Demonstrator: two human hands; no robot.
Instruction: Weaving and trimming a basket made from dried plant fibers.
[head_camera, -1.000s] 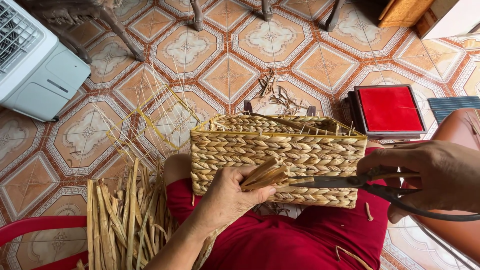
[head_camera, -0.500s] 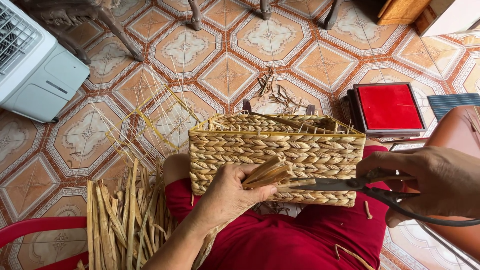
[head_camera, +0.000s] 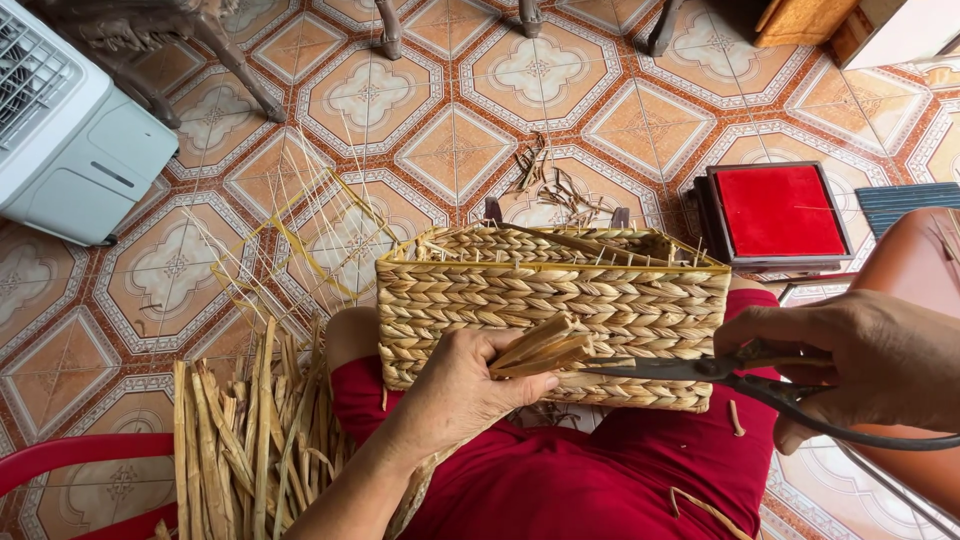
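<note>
1. A woven basket (head_camera: 553, 315) rests on the person's lap, side facing up.
2. The left hand (head_camera: 470, 385) pinches loose straw ends (head_camera: 540, 350) against the basket.
3. The right hand (head_camera: 865, 365) grips scissors (head_camera: 700, 370), blades at those ends.
4. A straw bundle (head_camera: 250, 430) lies at the left; a red box (head_camera: 778, 212) sits on the tiled floor (head_camera: 450, 150).

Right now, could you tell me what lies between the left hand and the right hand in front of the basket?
In the head view, the scissors' blades span the stretch from the right hand to the straw ends pinched by the left hand, against the woven basket.
</note>
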